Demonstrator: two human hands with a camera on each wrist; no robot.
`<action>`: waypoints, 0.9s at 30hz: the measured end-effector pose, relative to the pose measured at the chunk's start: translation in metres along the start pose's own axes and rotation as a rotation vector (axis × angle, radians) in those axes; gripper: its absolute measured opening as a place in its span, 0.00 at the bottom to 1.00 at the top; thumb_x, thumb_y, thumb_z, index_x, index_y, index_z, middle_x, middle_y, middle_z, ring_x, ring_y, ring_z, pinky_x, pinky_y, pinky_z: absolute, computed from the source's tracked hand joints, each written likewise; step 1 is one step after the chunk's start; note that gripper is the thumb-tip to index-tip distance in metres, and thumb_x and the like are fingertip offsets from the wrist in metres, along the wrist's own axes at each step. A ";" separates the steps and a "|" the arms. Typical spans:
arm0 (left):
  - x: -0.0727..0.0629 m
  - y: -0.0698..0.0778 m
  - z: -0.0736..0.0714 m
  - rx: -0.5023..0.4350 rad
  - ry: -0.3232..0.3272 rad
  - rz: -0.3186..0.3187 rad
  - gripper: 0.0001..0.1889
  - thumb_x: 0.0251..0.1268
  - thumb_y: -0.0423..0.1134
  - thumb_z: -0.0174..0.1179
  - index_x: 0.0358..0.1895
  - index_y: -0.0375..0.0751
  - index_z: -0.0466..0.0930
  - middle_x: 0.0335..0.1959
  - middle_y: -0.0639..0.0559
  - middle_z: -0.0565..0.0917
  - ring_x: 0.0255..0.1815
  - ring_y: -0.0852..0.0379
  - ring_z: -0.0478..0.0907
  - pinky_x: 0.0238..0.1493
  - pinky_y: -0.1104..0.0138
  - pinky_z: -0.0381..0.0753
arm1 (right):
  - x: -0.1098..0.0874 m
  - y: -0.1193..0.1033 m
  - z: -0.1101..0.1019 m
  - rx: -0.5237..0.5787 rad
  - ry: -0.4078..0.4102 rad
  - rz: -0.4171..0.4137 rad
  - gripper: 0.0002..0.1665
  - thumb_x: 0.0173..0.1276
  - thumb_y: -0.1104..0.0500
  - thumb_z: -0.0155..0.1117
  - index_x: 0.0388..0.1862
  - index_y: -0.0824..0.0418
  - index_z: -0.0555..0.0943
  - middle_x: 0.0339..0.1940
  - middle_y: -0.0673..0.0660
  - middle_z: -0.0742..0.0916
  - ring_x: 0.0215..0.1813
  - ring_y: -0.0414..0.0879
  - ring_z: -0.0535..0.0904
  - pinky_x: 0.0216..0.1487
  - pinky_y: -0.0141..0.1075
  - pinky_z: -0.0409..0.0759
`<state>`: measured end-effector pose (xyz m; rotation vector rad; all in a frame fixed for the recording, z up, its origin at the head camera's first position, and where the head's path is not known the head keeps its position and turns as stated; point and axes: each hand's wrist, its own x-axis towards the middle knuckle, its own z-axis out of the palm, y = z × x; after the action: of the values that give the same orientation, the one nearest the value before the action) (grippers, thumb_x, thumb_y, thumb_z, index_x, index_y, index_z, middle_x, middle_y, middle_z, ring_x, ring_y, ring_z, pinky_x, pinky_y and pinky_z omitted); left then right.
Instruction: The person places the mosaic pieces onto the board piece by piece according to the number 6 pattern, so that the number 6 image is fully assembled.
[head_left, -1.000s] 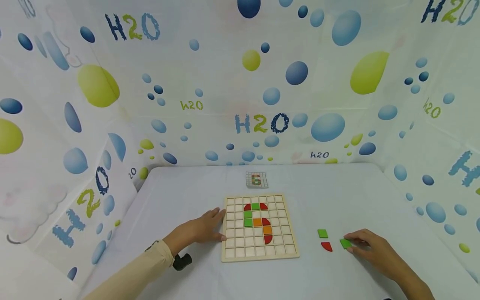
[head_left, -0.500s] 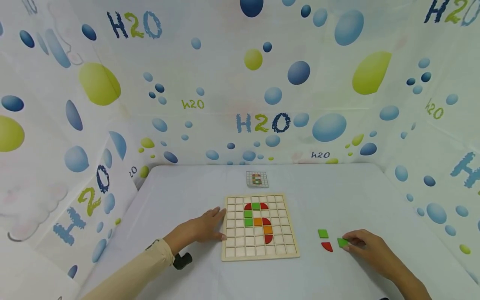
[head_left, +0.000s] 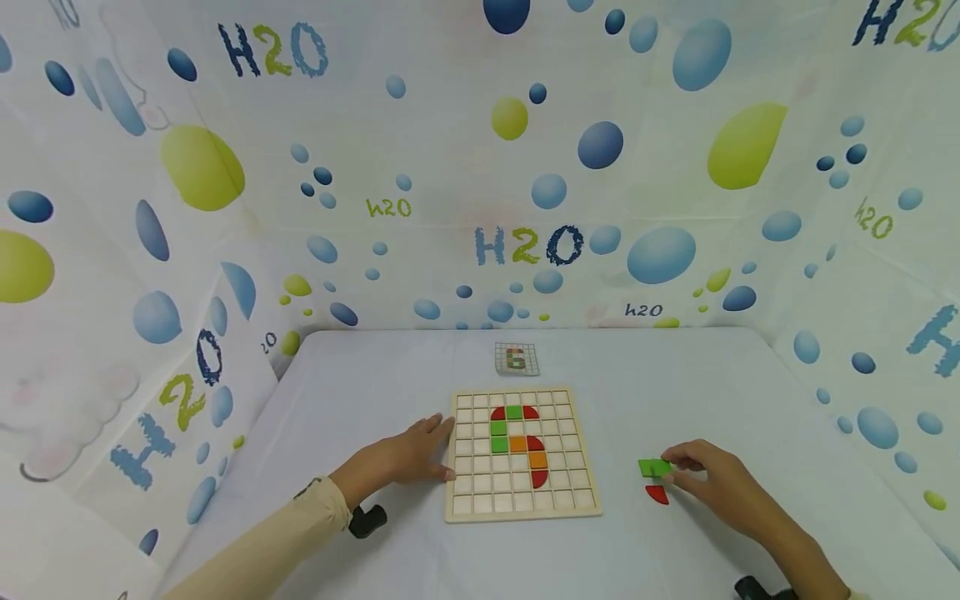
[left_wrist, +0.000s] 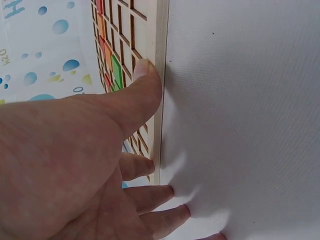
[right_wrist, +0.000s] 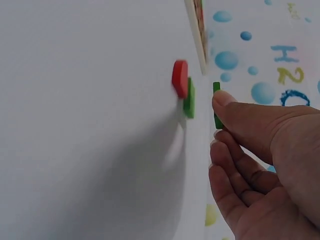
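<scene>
My right hand (head_left: pixel 712 479) pinches a green square tile (head_left: pixel 661 467) between thumb and fingers. In the right wrist view the held tile (right_wrist: pixel 217 122) is edge-on, raised off the white tabletop. Just below it lie another green square tile (head_left: pixel 644 468) and a red quarter-circle tile (head_left: pixel 657 495). My left hand (head_left: pixel 412 452) rests against the left edge of a wooden grid board (head_left: pixel 472 485), fingers extended. The left wrist view has the thumb (left_wrist: pixel 142 75) touching the board's rim. Red, green and orange tiles sit in several cells of the board.
Behind the board lies a small pattern card (head_left: pixel 517 359) with a coloured 6 on a grid. A white cloth (head_left: pixel 360 367) covers the table. A printed sheet with blue and green bubbles (head_left: pixel 550 192) hangs round the back and sides.
My right hand has lifted the green tile and carried it left, over the other green tile. The left hand keeps its place at the board.
</scene>
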<state>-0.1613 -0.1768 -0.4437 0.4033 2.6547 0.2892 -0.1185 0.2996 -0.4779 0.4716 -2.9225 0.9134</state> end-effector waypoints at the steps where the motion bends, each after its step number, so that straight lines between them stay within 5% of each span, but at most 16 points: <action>1: 0.000 0.000 0.000 0.000 0.000 0.001 0.49 0.71 0.57 0.68 0.85 0.38 0.54 0.85 0.33 0.55 0.85 0.33 0.53 0.81 0.42 0.62 | 0.003 -0.003 0.001 -0.001 -0.002 -0.001 0.17 0.67 0.60 0.78 0.54 0.56 0.86 0.49 0.46 0.88 0.50 0.44 0.86 0.52 0.34 0.88; 8: 0.000 0.000 0.000 -0.022 -0.005 -0.002 0.49 0.70 0.56 0.69 0.85 0.38 0.55 0.85 0.33 0.55 0.85 0.33 0.53 0.81 0.42 0.61 | 0.022 -0.028 0.009 0.041 -0.069 0.029 0.17 0.69 0.58 0.77 0.55 0.59 0.86 0.50 0.51 0.87 0.53 0.49 0.85 0.55 0.45 0.88; 27: -0.004 0.001 -0.001 -0.022 0.001 0.015 0.48 0.71 0.56 0.68 0.84 0.36 0.54 0.85 0.32 0.55 0.85 0.32 0.53 0.81 0.41 0.61 | 0.055 -0.097 0.049 0.032 -0.120 0.057 0.12 0.68 0.61 0.76 0.50 0.55 0.87 0.45 0.46 0.86 0.50 0.42 0.81 0.57 0.43 0.86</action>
<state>-0.1585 -0.1776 -0.4407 0.4158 2.6479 0.3230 -0.1392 0.1814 -0.4583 0.4635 -3.0480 0.9731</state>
